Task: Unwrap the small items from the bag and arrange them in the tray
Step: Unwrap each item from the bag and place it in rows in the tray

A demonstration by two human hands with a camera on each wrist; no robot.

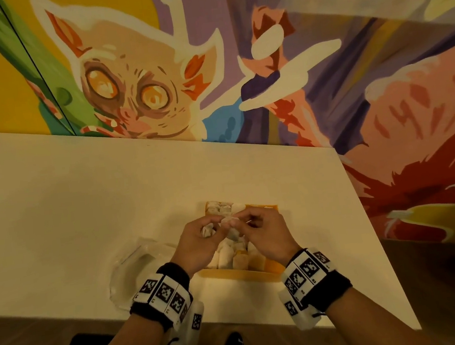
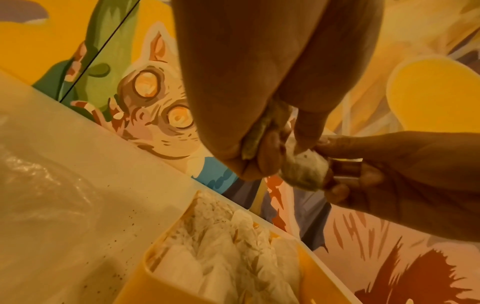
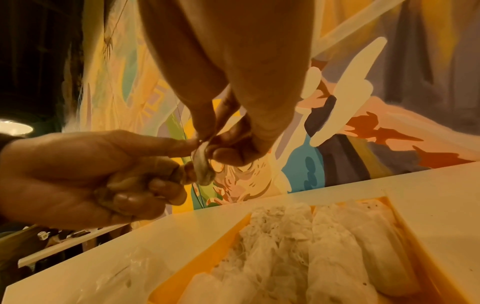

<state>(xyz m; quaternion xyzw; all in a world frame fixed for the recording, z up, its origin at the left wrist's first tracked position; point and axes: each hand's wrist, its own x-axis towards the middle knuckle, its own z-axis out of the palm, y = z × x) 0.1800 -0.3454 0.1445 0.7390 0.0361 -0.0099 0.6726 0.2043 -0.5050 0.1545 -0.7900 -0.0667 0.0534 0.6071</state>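
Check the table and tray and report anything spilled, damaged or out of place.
Fine dark specks are scattered on the white table beside the yellow tray, like spilled crumbs. Nothing else stands out.

The tray (image 1: 242, 275) is orange-yellow and holds white, gauzy small items (image 3: 298, 242). The surface (image 1: 68, 207) is cream-white, and the bag (image 1: 130, 271) on it is clear. Black wristbands (image 1: 161, 296) carry white tags with black square codes. The mural (image 1: 131, 84) shows purple, yellow, green, pink and red.
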